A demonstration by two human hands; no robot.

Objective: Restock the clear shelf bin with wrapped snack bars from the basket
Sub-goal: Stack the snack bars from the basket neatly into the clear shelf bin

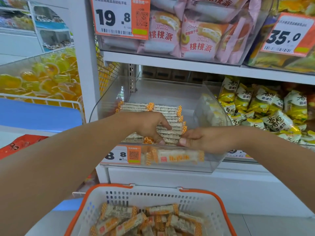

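The clear shelf bin (211,160) sits on the middle shelf. Inside it lies a neat stack of wrapped snack bars (163,113) with orange checkered ends. My left hand (148,125) reaches into the bin and grips the near bars of the stack between thumb and fingers. My right hand (202,139) pinches the right ends of the same bars at the bin's front. Below, the white basket with an orange rim (219,201) holds several loose wrapped bars (146,220). One bar (177,156) shows through the bin's front wall.
A neighbouring bin of yellow-green packets (265,109) stands to the right. Pink pastry packs (184,34) fill the shelf above, behind a price tag (112,17). A wire bin of yellow jelly cups (44,77) is at the left.
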